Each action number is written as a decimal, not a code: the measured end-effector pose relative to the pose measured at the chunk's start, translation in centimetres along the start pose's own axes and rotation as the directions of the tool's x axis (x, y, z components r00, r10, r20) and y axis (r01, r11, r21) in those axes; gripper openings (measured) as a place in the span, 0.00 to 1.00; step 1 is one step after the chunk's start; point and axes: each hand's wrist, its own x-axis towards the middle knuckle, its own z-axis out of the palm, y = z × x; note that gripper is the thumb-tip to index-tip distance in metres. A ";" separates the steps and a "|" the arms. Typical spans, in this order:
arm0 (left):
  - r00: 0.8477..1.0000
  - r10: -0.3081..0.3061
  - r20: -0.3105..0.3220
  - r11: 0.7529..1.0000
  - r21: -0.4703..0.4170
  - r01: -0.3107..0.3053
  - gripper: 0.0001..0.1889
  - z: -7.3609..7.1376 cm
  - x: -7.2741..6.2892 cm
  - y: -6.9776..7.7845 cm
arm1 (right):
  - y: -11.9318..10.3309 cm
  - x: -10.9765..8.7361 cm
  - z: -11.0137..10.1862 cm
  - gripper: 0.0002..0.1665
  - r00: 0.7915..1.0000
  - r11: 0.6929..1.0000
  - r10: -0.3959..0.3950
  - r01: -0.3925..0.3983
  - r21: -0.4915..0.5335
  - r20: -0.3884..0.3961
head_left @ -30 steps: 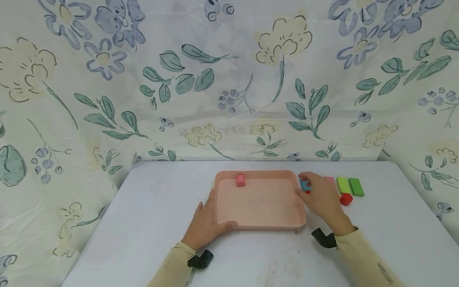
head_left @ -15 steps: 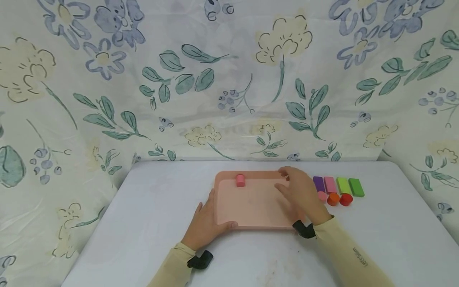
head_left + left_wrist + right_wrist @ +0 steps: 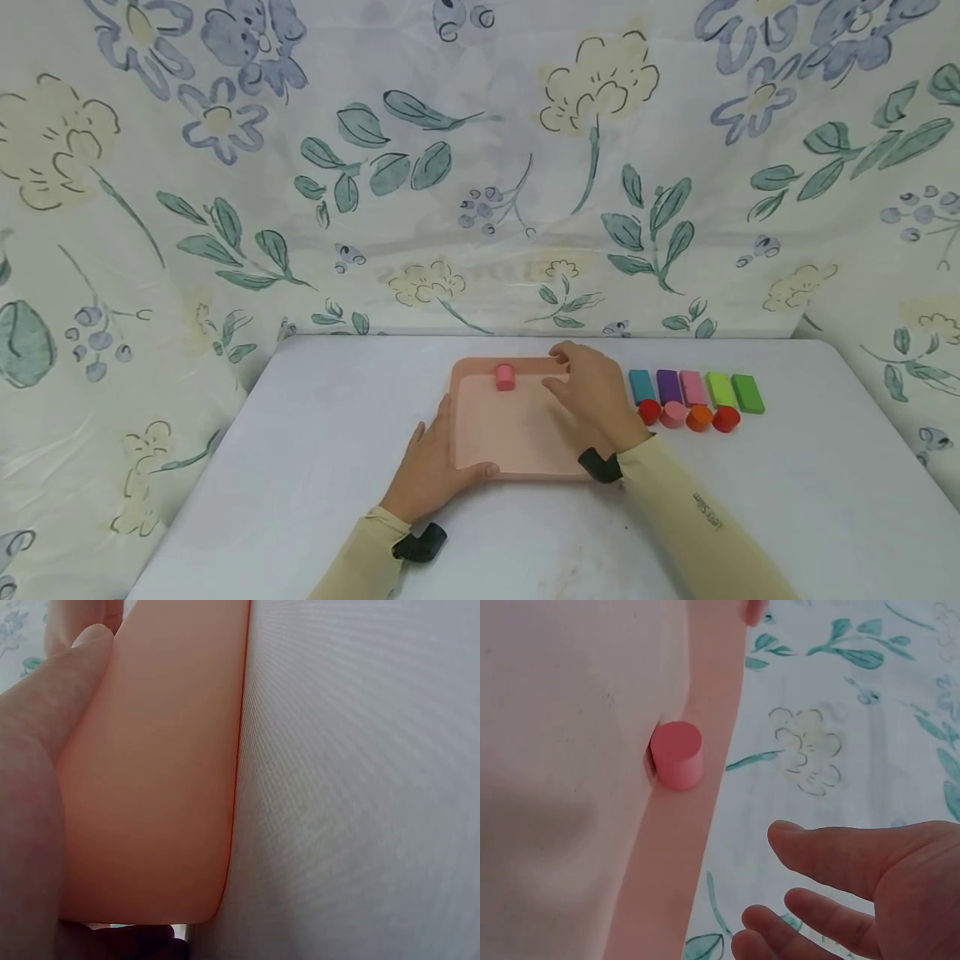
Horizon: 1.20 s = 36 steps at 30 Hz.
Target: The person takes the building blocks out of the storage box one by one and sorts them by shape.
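Observation:
A shallow pink tray (image 3: 502,442) lies on the white table. My left hand (image 3: 431,471) holds its near left corner, the thumb over the rim and the fingers along the left side. In the left wrist view that thumb (image 3: 94,637) rests at the top of the tray's wall (image 3: 157,772). A pink cylinder block (image 3: 505,377) stands inside the tray by the far rim. My right hand (image 3: 596,396) hovers over the tray's right part, right of the cylinder, its fingers loosely bent around nothing. In the right wrist view a gap separates the hand (image 3: 855,877) from the cylinder (image 3: 679,756).
Right of the tray stands a row of rectangular blocks: blue (image 3: 642,387), purple (image 3: 669,387), pink (image 3: 693,388), lime (image 3: 721,389) and green (image 3: 747,393). Several red, pink and orange cylinders (image 3: 699,418) stand before them. Floral cloth (image 3: 480,167) hangs behind the table.
My right hand has moved left from beside the blue block to above the tray, uncovering the blue, purple and red blocks. The left hand and the pink cylinder have stayed put.

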 end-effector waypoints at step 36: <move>0.999 0.033 -0.010 0.999 -0.011 -0.033 0.65 -0.2 0.0 0.0 | -2.7 3.6 5.4 0.18 0.993 0.998 -0.014 0.006 0.063 0.113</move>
